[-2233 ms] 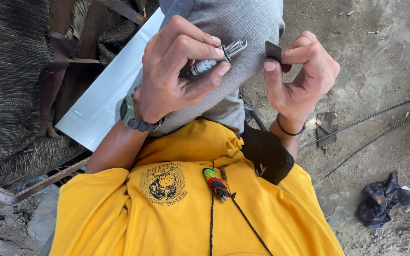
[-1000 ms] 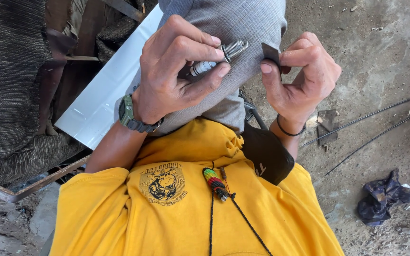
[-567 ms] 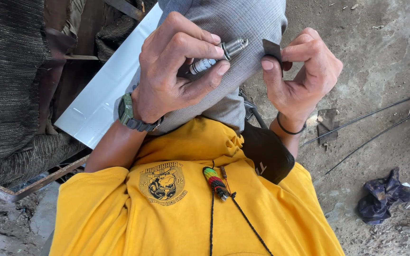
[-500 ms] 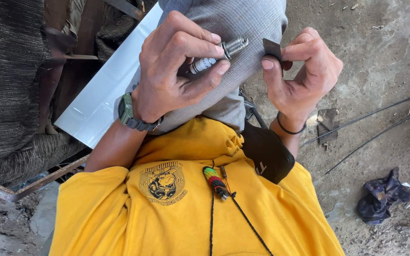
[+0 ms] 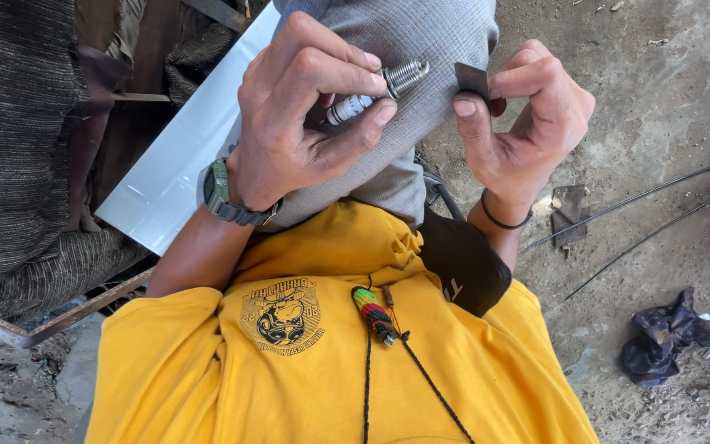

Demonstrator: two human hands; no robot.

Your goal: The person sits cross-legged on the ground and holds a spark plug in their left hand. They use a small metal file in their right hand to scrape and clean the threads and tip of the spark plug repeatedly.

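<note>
My left hand [image 5: 306, 107] grips a spark plug [image 5: 375, 90] between thumb and fingers, with its threaded metal end pointing right. A green watch sits on that wrist. My right hand [image 5: 523, 123] pinches a small dark square piece [image 5: 472, 80], like sandpaper, between thumb and forefinger, a short gap to the right of the plug's tip. Both hands hover over my grey-trousered knee [image 5: 421, 41]. A black band circles my right wrist.
A white panel [image 5: 182, 156] leans at the left beside dark woven fabric [image 5: 18, 140]. Thin black cables [image 5: 659, 205] cross the dirt ground at the right, near a crumpled dark rag [image 5: 667, 333]. A rusty metal bar [image 5: 67, 312] lies at lower left.
The hands stay almost still; the dark piece in my right hand has shifted slightly relative to the plug's tip.
</note>
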